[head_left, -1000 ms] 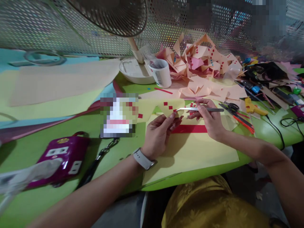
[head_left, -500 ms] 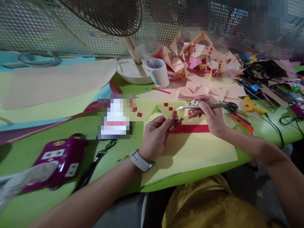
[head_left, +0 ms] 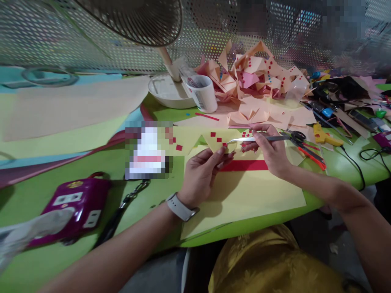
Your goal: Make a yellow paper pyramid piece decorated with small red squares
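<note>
My left hand (head_left: 201, 171) pinches a small piece of yellow paper (head_left: 210, 141) that carries a few red squares. Between the fingers of my right hand (head_left: 270, 150) is a pair of metal tweezers (head_left: 256, 138). The tweezers' bent tip meets the red square (head_left: 225, 145) just above my left thumb. Below both hands lies a large yellow sheet (head_left: 259, 195), with a red paper strip (head_left: 247, 165) across it. Several tiny red squares (head_left: 246, 134) show beside my right fingers, partly covered by them.
A white cup (head_left: 206, 97) stands by the fan base (head_left: 171, 95). Crumpled peach paper (head_left: 256, 77) is heaped behind. To the right are black-handled scissors (head_left: 297, 137), an orange cutter (head_left: 314, 158) and a yellow glue gun (head_left: 326, 136). A purple power socket box (head_left: 76, 203) lies left.
The tweezers' tip drew back slightly from the yellow paper with its prongs apart, then came back onto the red square with them closed. The view shifted a little.
</note>
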The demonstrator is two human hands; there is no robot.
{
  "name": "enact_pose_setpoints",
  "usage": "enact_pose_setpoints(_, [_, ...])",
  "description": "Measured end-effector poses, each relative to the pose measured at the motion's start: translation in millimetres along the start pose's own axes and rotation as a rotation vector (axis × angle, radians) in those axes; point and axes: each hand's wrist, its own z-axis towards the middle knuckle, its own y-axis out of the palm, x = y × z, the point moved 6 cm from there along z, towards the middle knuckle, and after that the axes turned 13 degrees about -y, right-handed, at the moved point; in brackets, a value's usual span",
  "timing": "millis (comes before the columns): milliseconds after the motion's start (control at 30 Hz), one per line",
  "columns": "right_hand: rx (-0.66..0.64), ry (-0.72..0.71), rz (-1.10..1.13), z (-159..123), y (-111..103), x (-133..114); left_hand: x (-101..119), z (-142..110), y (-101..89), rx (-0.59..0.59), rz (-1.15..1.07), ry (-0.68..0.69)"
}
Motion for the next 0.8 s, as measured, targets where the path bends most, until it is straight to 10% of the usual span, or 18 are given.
enact_pose_setpoints(800, [-0.03,0.009,0.002,-4.8,3.0,6.1,1.4,2.4,-3.4,0.033,0.013,-0.001])
